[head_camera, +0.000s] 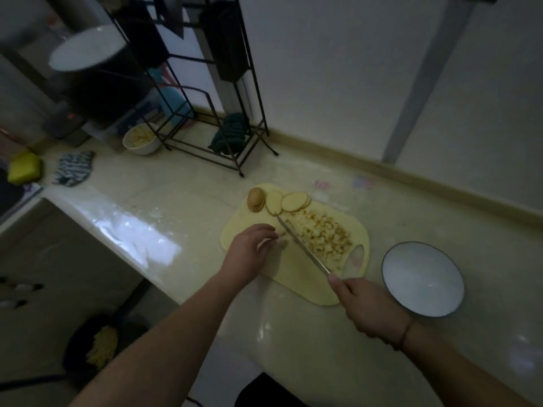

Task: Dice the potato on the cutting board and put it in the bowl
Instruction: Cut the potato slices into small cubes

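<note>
Writing: I can read no brand, label or lettering anywhere; the light is dim and the far things are blurred.
My left hand [255, 248]: fingers curled down on a small potato piece [282, 241] on the cutting board [296, 282]; my knuckles hide most of it.
My right hand [364, 306]: clenched round the knife [302, 248] handle, which my fingers hide entirely; only the blade shows, slanting away from this hand.
Diced potato [318, 233]: a heap on the board, just right of the blade.
Slices [289, 202]: fanned at the board's far edge, beyond my left hand, beside the unpeeled end piece [255, 199].
Bowl [423, 279]: on the counter [293, 342] just right of my right hand, white inside.
Far bowl [141, 138]: well beyond my left hand by the wire rack [205, 83]; contents pale, unclear.
</note>
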A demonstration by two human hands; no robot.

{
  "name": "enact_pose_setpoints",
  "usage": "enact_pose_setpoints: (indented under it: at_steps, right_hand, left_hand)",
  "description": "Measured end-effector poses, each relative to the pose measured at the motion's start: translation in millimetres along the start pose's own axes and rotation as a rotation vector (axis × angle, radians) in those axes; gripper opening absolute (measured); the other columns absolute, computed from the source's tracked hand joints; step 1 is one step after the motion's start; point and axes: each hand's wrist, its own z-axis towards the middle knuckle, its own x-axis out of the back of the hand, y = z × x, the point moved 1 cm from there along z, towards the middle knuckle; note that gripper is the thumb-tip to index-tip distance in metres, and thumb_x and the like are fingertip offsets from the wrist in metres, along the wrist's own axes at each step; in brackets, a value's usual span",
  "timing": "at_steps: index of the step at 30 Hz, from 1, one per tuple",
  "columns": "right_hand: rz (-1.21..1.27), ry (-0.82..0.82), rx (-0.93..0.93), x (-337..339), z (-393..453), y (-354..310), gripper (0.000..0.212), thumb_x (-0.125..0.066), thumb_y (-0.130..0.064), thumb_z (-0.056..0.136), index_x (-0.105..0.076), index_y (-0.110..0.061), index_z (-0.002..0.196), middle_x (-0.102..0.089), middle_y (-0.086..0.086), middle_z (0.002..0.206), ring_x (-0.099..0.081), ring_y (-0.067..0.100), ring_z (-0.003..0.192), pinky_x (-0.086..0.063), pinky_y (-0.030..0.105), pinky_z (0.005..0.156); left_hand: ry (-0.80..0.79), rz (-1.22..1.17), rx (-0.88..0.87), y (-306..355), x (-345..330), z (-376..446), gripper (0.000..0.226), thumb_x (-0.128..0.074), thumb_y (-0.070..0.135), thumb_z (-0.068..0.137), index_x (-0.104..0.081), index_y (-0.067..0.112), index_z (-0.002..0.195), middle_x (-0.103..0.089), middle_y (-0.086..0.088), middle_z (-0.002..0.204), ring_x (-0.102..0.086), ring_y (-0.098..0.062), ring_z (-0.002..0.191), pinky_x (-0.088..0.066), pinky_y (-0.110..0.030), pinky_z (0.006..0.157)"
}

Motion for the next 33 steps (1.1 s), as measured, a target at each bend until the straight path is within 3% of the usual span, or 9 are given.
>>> enact_pose_setpoints:
  at_steps: [3, 5, 9, 12, 19, 22, 25, 29, 33]
  right_hand:
    - [-0.087, 0.031, 0.046, 2, -5, -6, 0.056, -0.029, -0.058, 0.097, -0.045, -0.015, 0.065, -0.046, -0.001, 0.059, -0.042, 0.008, 0.052, -0.025, 0.023, 0.047]
    - [-0.133, 0.058, 0.075, 2, -8, -9, 0.054, -0.033, -0.058, 0.097, -0.050, -0.016, 0.068, -0.051, 0.000, 0.063, -0.046, 0.010, 0.055, -0.027, 0.027, 0.049]
    - [-0.285, 0.117, 0.143, 1, -14, -12, 0.045, -0.032, -0.058, 0.097, -0.048, -0.024, 0.071, -0.065, 0.009, 0.085, -0.062, 0.025, 0.077, -0.035, 0.031, 0.060]
    - [-0.435, 0.145, 0.191, 2, -19, -16, 0.046, -0.028, -0.054, 0.099, -0.059, -0.020, 0.102, -0.067, 0.008, 0.101, -0.065, 0.026, 0.088, -0.037, 0.030, 0.062]
    - [-0.570, 0.176, 0.213, -1, -27, -9, 0.047, -0.027, -0.053, 0.100, -0.059, -0.020, 0.110, -0.066, 0.005, 0.106, -0.065, 0.025, 0.094, -0.044, 0.032, 0.071]
    - [-0.585, 0.188, 0.231, -1, -25, -8, 0.049, -0.027, -0.054, 0.100, -0.060, -0.019, 0.111, -0.066, 0.005, 0.106, -0.065, 0.025, 0.093, -0.046, 0.033, 0.073]
    - [-0.602, 0.187, 0.239, -3, -22, -6, 0.050, -0.025, -0.054, 0.100, -0.060, -0.020, 0.110, -0.066, 0.005, 0.106, -0.065, 0.025, 0.092, -0.045, 0.032, 0.070]
    - [-0.609, 0.187, 0.242, -4, -18, -6, 0.049, -0.026, -0.052, 0.100, -0.061, -0.020, 0.109, -0.065, 0.005, 0.108, -0.064, 0.025, 0.094, -0.040, 0.030, 0.068]
    - [-0.598, 0.165, 0.248, -7, -13, -8, 0.048, -0.026, -0.052, 0.100, -0.063, -0.021, 0.106, -0.065, 0.004, 0.108, -0.063, 0.025, 0.093, -0.036, 0.030, 0.066]
  left_hand:
    - [0.299, 0.031, 0.023, 16, 19, -1, 0.011, -0.064, 0.012, 0.089, -0.073, 0.006, 0.093, -0.065, -0.005, 0.095, -0.060, -0.014, 0.088, -0.052, -0.031, 0.080]
    - [0.336, 0.054, -0.073, 33, 26, 2, 0.016, -0.062, 0.018, 0.091, -0.072, 0.005, 0.093, -0.063, -0.007, 0.096, -0.059, -0.019, 0.092, -0.049, -0.030, 0.083]
    - [-0.009, 0.179, -0.326, 58, 25, 7, 0.020, -0.066, 0.032, 0.086, -0.074, 0.013, 0.085, -0.069, 0.000, 0.089, -0.060, -0.017, 0.087, -0.047, -0.033, 0.081]
    - [-0.217, 0.379, -0.234, 60, 13, 6, 0.034, -0.058, 0.052, 0.084, -0.075, 0.023, 0.084, -0.068, 0.008, 0.088, -0.060, -0.018, 0.084, -0.048, -0.040, 0.080]
    - [-0.099, 0.315, -0.129, 48, 14, -6, 0.038, -0.058, 0.048, 0.089, -0.076, 0.015, 0.084, -0.066, 0.001, 0.087, -0.062, -0.019, 0.077, -0.051, -0.031, 0.067]
    - [-0.204, 0.304, -0.114, 55, 18, -9, 0.042, -0.052, 0.046, 0.093, -0.078, 0.012, 0.087, -0.072, -0.002, 0.092, -0.065, -0.016, 0.088, -0.055, -0.034, 0.074]
    - [-0.279, 0.271, -0.100, 57, 15, -9, 0.027, -0.063, 0.031, 0.096, -0.079, 0.009, 0.100, -0.073, -0.005, 0.112, -0.066, -0.016, 0.100, -0.054, -0.027, 0.085]
    - [-0.430, 0.281, -0.060, 58, 0, -3, 0.032, -0.060, 0.027, 0.099, -0.072, 0.008, 0.122, -0.060, -0.008, 0.140, -0.056, -0.019, 0.128, -0.042, -0.025, 0.106]
    - [-0.422, 0.249, -0.029, 61, -16, 5, 0.037, -0.064, 0.018, 0.095, -0.065, 0.006, 0.130, -0.054, -0.009, 0.146, -0.051, -0.022, 0.134, -0.037, -0.025, 0.110]
